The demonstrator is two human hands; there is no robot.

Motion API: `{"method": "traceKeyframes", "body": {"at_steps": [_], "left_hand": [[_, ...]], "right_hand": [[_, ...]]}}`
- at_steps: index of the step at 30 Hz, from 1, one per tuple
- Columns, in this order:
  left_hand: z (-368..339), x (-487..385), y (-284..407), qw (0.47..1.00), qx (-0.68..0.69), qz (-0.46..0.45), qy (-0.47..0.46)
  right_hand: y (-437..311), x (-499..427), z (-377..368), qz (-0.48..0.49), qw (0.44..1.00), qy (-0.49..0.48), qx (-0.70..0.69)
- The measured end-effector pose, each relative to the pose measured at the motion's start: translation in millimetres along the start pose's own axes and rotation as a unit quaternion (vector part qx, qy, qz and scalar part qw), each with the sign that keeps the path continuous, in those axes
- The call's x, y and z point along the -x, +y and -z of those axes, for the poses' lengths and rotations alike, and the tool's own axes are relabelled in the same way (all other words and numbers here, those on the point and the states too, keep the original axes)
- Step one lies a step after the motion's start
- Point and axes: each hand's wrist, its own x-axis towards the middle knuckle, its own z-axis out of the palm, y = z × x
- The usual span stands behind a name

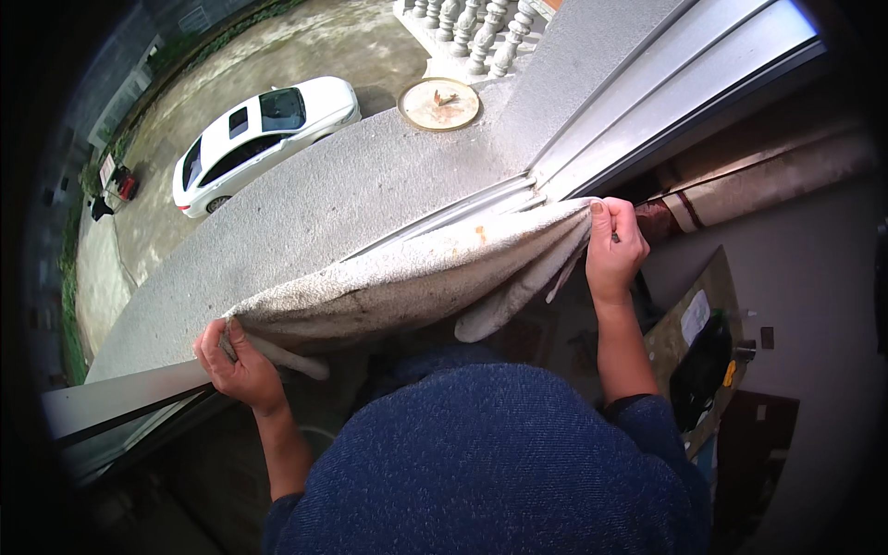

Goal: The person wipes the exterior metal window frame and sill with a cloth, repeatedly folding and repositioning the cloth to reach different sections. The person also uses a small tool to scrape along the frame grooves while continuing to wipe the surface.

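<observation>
A stained white terry cloth [388,291] hangs spread between my two hands, sagging in the middle, with loose folds below. My left hand [239,364] pinches its left corner near the window frame's lower left end. At the other end, my right hand [616,243] grips the gathered right corner between thumb and fingers, just below the corner of the frame. Behind the cloth runs a metal window track [444,215], partly covered by it. Beyond lies the rough grey outer sill [305,222].
A round, stained lid-like disc [438,104] rests on the outer ledge near a stone balustrade [479,35]. Outside below stands a white car [267,142]. Rolled-looking curtain fabric [777,173] is at the right, above a cluttered table [725,291] indoors.
</observation>
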Motion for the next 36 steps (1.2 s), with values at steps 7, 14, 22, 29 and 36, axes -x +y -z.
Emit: {"method": "traceKeyframes", "body": {"at_steps": [7, 14, 22, 29, 36], "left_hand": [[-32.8, 12.8, 6.9, 0.967, -0.057, 0.041, -0.246], [-35.1, 33.0, 9.4, 0.955, -0.123, -0.032, -0.268], [-34.5, 34.6, 8.1, 0.956, -0.113, -0.031, -0.27], [-42.5, 30.0, 4.9, 0.961, -0.109, -0.053, -0.249], [-42.0, 36.6, 5.0, 0.968, -0.096, -0.044, -0.229]], "right_hand": [[1.8, -20.9, -65.0, 0.063, 0.997, -0.041, 0.006], [0.5, 37.4, -79.0, -0.018, 0.888, -0.062, -0.456], [44.9, 12.8, -82.1, 0.051, 0.946, -0.17, -0.271], [49.0, 21.0, -104.8, 0.086, 0.957, -0.175, -0.217], [43.7, 10.3, -111.0, -0.053, 0.949, -0.262, -0.169]]}}
